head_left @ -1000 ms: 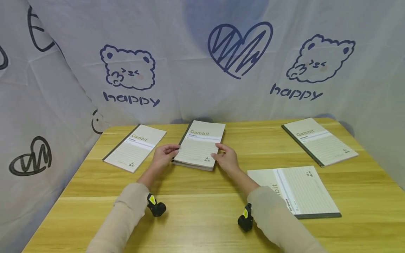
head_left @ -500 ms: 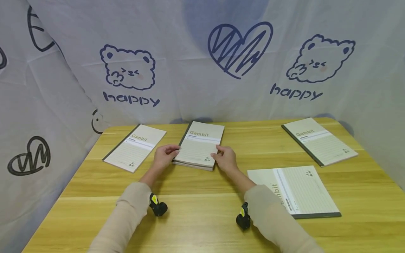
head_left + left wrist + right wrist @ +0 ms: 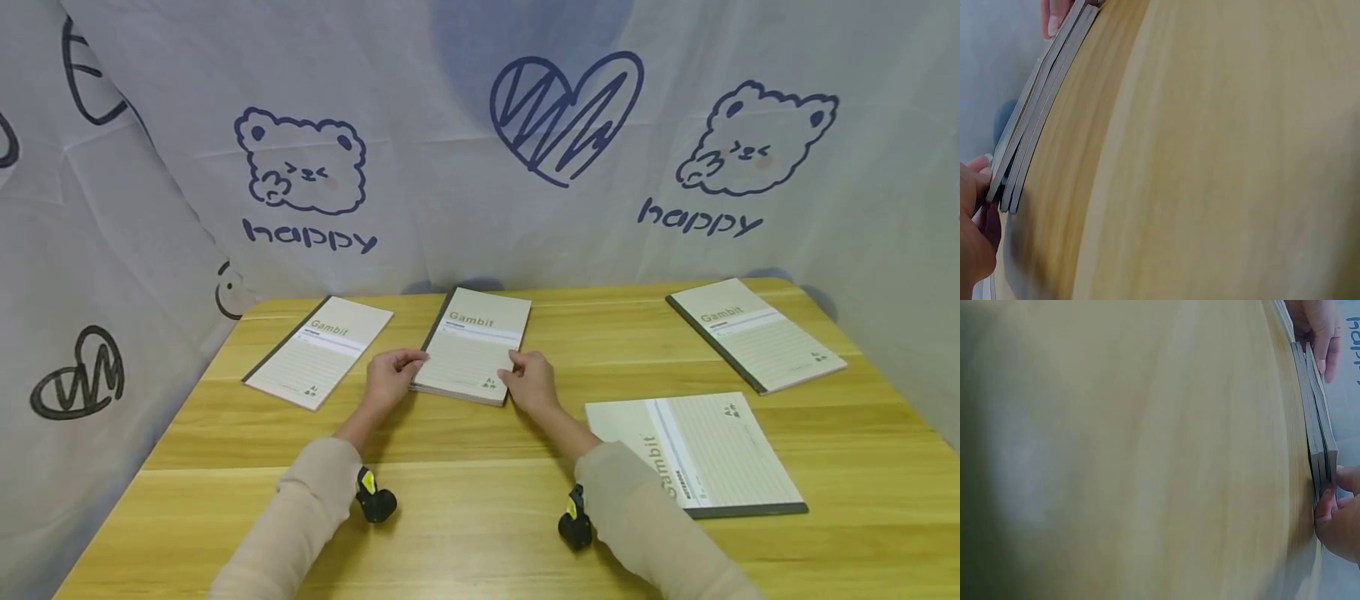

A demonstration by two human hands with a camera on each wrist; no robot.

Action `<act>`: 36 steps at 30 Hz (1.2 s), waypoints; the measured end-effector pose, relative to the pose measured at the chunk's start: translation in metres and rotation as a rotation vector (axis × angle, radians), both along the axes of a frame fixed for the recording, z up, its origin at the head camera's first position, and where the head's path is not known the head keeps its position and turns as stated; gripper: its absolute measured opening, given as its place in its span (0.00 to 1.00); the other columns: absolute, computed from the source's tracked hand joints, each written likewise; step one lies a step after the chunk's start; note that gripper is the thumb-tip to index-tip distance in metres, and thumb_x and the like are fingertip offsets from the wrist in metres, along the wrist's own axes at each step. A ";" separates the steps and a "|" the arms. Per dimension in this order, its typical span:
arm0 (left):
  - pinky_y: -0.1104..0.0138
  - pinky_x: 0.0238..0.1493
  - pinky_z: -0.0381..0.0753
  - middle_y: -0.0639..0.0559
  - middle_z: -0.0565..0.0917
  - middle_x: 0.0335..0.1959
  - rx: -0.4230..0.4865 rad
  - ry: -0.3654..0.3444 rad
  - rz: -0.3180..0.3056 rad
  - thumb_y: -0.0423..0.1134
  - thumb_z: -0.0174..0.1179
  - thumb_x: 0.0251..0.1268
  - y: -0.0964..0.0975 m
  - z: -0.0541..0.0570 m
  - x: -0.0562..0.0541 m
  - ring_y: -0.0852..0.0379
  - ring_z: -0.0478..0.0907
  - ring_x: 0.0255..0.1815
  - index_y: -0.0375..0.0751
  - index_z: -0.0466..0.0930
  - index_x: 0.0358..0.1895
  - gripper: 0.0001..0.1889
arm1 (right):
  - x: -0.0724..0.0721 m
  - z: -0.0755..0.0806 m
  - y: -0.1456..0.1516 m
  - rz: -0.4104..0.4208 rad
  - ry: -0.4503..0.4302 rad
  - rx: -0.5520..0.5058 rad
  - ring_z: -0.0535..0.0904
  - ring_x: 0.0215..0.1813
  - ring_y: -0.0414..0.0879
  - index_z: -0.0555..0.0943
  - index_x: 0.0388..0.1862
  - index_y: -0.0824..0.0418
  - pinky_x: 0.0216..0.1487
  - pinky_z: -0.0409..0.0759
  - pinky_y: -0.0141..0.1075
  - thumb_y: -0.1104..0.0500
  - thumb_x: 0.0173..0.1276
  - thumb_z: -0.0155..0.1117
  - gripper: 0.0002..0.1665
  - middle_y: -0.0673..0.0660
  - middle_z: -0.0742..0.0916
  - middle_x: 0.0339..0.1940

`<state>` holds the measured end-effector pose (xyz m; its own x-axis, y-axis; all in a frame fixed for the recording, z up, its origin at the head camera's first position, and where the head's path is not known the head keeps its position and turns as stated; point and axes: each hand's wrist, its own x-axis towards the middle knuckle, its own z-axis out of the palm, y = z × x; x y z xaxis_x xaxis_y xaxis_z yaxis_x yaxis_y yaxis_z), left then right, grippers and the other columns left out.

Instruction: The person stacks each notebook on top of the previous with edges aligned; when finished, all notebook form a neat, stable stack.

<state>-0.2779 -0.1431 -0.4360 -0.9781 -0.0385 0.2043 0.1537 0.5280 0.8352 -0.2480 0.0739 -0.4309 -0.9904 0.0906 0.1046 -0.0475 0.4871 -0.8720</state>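
Observation:
A stack of cream notebooks (image 3: 472, 346) with dark spines, the top one printed "Gambit", lies at the back middle of the table. My left hand (image 3: 392, 382) pinches the top notebook at its left side, near the front corner. On the opposite side my right hand (image 3: 531, 382) grips the same notebook between thumb and fingers. From the left wrist view, the stack's front edges (image 3: 1041, 103) show a narrow dark gap under the top notebook close to the left hand (image 3: 975, 219). The right wrist view has the right hand (image 3: 1338, 519) at the stack's corner.
One notebook (image 3: 318, 354) lies left of the stack, another (image 3: 757, 333) at the back right. A third notebook (image 3: 720, 454) lies sideways by the right forearm. A printed white cloth (image 3: 435, 208) hangs behind the wooden table (image 3: 472, 492).
The top notebook has shifted slightly left and down, lining up more closely with the stack below. Both hands have slid a little toward the near side along its edges.

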 end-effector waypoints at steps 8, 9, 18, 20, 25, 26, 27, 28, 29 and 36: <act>0.82 0.29 0.70 0.38 0.86 0.37 -0.054 0.039 0.042 0.25 0.58 0.57 0.005 0.001 0.004 0.61 0.79 0.33 0.29 0.85 0.36 0.07 | -0.001 -0.001 0.000 0.023 0.022 0.032 0.73 0.34 0.48 0.72 0.56 0.74 0.36 0.76 0.35 0.67 0.59 0.63 0.26 0.67 0.79 0.37; 0.82 0.29 0.70 0.38 0.86 0.37 -0.062 0.045 0.041 0.25 0.58 0.57 0.005 0.001 0.005 0.59 0.80 0.34 0.29 0.85 0.36 0.07 | 0.000 -0.001 0.000 0.022 0.024 0.035 0.73 0.34 0.48 0.72 0.56 0.74 0.37 0.77 0.36 0.67 0.59 0.64 0.26 0.67 0.79 0.38; 0.76 0.35 0.76 0.37 0.85 0.38 -0.085 0.074 0.039 0.26 0.59 0.58 0.005 0.001 0.005 0.48 0.83 0.40 0.28 0.84 0.38 0.07 | -0.002 -0.004 0.000 0.049 0.079 0.097 0.70 0.32 0.47 0.72 0.57 0.75 0.36 0.74 0.36 0.67 0.59 0.64 0.27 0.65 0.78 0.32; 0.70 0.38 0.79 0.37 0.85 0.39 -0.083 0.070 0.043 0.27 0.59 0.58 0.005 0.001 0.006 0.47 0.83 0.42 0.28 0.84 0.39 0.08 | -0.003 -0.004 0.000 0.050 0.086 0.114 0.70 0.32 0.47 0.73 0.56 0.75 0.36 0.73 0.36 0.67 0.59 0.64 0.26 0.64 0.78 0.30; 0.62 0.41 0.81 0.36 0.85 0.40 -0.071 0.049 0.064 0.27 0.59 0.59 0.006 0.002 0.007 0.45 0.83 0.43 0.27 0.83 0.41 0.09 | -0.003 -0.002 0.000 0.064 0.065 0.137 0.72 0.34 0.49 0.72 0.58 0.74 0.39 0.76 0.39 0.66 0.60 0.63 0.26 0.65 0.79 0.33; 0.62 0.41 0.81 0.36 0.85 0.40 -0.071 0.044 0.070 0.27 0.59 0.59 0.007 0.002 0.008 0.45 0.83 0.43 0.27 0.83 0.41 0.09 | -0.003 -0.002 0.000 0.070 0.056 0.137 0.73 0.35 0.49 0.72 0.58 0.74 0.39 0.76 0.39 0.66 0.61 0.63 0.26 0.66 0.79 0.34; 0.62 0.41 0.81 0.36 0.85 0.39 -0.072 0.039 0.077 0.27 0.59 0.59 0.007 0.002 0.008 0.45 0.83 0.43 0.27 0.83 0.41 0.09 | -0.003 -0.001 0.000 0.076 0.047 0.141 0.73 0.36 0.50 0.71 0.59 0.73 0.40 0.77 0.40 0.66 0.61 0.62 0.26 0.67 0.80 0.36; 0.61 0.41 0.81 0.36 0.85 0.39 -0.073 0.035 0.083 0.28 0.59 0.59 0.007 0.002 0.008 0.45 0.83 0.43 0.27 0.83 0.40 0.09 | -0.003 -0.001 0.000 0.080 0.040 0.144 0.74 0.37 0.50 0.71 0.59 0.73 0.40 0.77 0.40 0.66 0.62 0.62 0.26 0.67 0.80 0.37; 0.61 0.41 0.81 0.36 0.85 0.39 -0.075 0.032 0.087 0.28 0.59 0.59 0.007 0.002 0.008 0.45 0.83 0.42 0.28 0.83 0.40 0.09 | -0.003 -0.001 0.000 0.083 0.032 0.145 0.74 0.37 0.50 0.70 0.59 0.73 0.41 0.77 0.40 0.66 0.62 0.62 0.26 0.68 0.80 0.38; 0.60 0.42 0.81 0.37 0.85 0.40 -0.084 0.022 0.089 0.29 0.58 0.60 0.007 0.002 0.007 0.46 0.83 0.42 0.29 0.83 0.41 0.09 | -0.003 -0.001 -0.001 0.095 0.033 0.157 0.73 0.36 0.49 0.70 0.59 0.73 0.40 0.76 0.39 0.65 0.63 0.61 0.26 0.68 0.80 0.40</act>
<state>-0.2706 -0.1361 -0.4339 -0.9669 -0.1064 0.2320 0.1212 0.6086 0.7841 -0.2513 0.0733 -0.4316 -0.9896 -0.0230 0.1423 -0.1268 0.6090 -0.7829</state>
